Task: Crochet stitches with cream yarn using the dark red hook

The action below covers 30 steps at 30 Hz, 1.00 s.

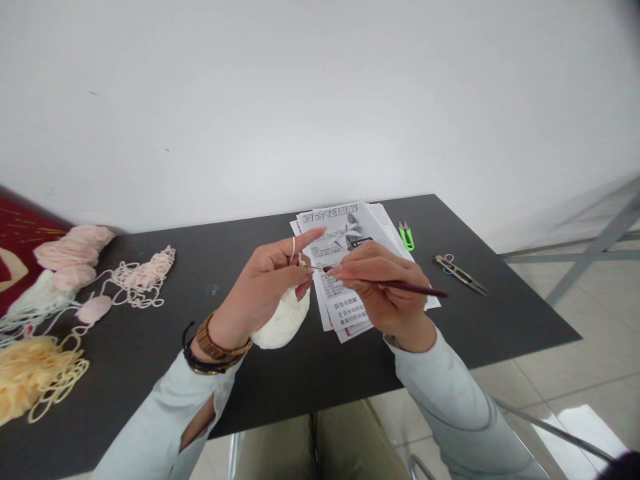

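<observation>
Nearest the camera, tan trousers (340,440) showed at the bottom edge, between two pale sleeves (165,413) that reached forward over a dark worktop (500,320). The left wrist wore a brown watch (217,345) and a black band (191,353). The left hand (260,287) was raised above the worktop with its index finger pointing out and a white strand (293,248) looped over that finger. The thumb and other fingers curled in, their grip closed on the strand. A white ball (283,320) of yarn sat just below that hand, touching its underside. The right hand (385,287) faced it, its grip pinched closed around a slim dark red hook (415,287). The hook was held almost level, its tip meeting the left fingers and its handle end sticking out to the right. Printed papers (345,227) lay on the worktop beneath and behind both hands. Just right of the papers lay green snips (407,235), and farther right, metal snips (460,273) beside small coloured rings (449,259). On the left side of the worktop sat pink skeins (75,250), a loose pink tangle (145,273) and, closer in, a yellow tangle (30,373). A plain white wall (320,100) rose behind, and pale floor tiles (575,373) showed at the right.
</observation>
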Each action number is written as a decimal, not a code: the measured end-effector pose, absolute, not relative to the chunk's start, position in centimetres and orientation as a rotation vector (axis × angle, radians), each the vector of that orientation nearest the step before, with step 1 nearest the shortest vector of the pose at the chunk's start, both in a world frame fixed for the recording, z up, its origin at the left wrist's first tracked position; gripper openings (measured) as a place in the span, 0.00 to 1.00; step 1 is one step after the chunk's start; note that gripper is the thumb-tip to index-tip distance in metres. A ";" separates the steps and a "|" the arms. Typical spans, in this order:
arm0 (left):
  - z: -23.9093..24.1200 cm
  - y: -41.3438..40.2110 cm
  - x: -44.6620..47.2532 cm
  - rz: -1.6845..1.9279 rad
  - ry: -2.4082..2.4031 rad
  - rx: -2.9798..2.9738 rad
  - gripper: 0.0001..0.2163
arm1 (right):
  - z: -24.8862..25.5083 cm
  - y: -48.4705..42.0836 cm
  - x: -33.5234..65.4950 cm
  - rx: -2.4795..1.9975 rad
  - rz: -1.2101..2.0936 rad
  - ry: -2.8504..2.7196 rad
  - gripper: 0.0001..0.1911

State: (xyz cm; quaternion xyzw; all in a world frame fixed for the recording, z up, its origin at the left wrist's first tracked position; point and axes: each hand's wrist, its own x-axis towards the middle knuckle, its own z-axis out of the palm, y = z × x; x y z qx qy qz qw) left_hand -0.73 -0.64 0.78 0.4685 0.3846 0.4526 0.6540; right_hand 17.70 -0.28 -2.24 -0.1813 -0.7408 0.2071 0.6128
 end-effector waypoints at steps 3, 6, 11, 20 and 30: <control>1.1 -1.0 -0.7 1.057 0.686 0.933 0.25 | -2.3 -0.1 17.5 -0.441 0.632 -1.535 0.10; 1.1 -1.2 -0.5 1.049 0.553 0.869 0.24 | -2.3 -0.1 17.2 -0.432 0.719 -1.459 0.09; 0.9 -1.1 -0.2 1.087 0.479 0.797 0.24 | -2.4 -0.5 16.9 -0.432 0.703 -1.474 0.15; 1.6 -1.0 -1.5 1.299 0.885 1.311 0.19 | -2.8 -0.5 16.4 -0.474 0.622 -1.355 0.15; 1.4 -1.5 -0.4 1.445 0.983 1.114 0.20 | -3.3 -0.2 15.7 -0.430 0.852 -1.187 0.09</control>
